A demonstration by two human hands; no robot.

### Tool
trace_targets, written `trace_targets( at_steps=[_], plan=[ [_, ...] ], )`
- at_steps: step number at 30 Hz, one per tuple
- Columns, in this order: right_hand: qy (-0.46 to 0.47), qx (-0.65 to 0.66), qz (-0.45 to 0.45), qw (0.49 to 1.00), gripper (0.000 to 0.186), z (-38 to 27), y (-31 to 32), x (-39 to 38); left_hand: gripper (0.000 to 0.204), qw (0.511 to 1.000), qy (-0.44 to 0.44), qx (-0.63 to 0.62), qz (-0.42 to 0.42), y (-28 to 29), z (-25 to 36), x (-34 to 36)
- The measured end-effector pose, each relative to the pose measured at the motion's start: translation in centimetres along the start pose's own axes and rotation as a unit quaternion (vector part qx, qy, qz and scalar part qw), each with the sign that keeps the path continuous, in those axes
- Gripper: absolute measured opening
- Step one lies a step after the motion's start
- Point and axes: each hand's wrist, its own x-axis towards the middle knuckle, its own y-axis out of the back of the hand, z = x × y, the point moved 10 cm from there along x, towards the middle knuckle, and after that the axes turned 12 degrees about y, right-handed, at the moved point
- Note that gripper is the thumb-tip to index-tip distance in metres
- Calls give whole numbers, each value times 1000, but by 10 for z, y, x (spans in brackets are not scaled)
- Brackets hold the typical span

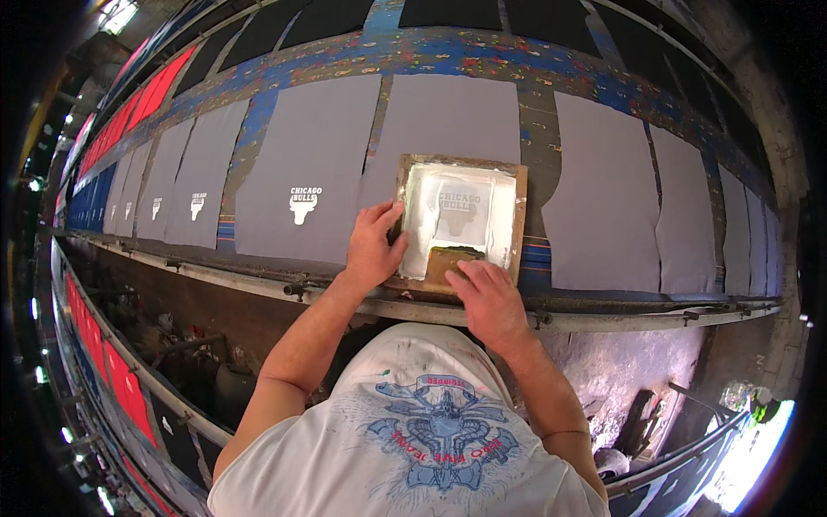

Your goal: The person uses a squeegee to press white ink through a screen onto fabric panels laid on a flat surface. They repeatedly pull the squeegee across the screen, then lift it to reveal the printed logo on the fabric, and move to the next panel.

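Observation:
A wooden-edged printing screen (pixel 522 211) lies on a grey fabric panel (pixel 448 112), its mesh smeared white around a bull-head design with lettering. My left hand (pixel 374 244) grips the screen's left edge, fingers on the rim and thumb lower down beside it. At the near end of the screen sits a wooden squeegee (pixel 445 261), dark along its upper edge. My right hand (pixel 489 300) is closed on the squeegee's right part, which hides some of it. The panel to the left bears a white bull-head print (pixel 303 205).
Grey panels run both ways along the long table; those on the left carry white prints, while the right-hand panels (pixel 603 198) are plain. A metal rail (pixel 413 312) borders the near edge. Paint-speckled blue table surface (pixel 482 65) shows beyond. Red panels (pixel 112 370) lie on another table at left.

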Motion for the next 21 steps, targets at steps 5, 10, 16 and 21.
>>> trace_targets(
  at_steps=[5,10,16,21],
  plan=[
    [-42,-11,-27,999,42,13,4,33,47,987,-124,97,-19,7,30,6],
    [-103,79,-46,991,47,31,20,46,37,986,-114,112,-48,-1,23,11],
    [-103,57,-19,993,52,0,11,29,34,985,-118,113,-51,-8,21,13],
    [-80,-7,32,996,54,3,-6,24,39,984,-114,127,-57,-6,23,15]
  ],
)
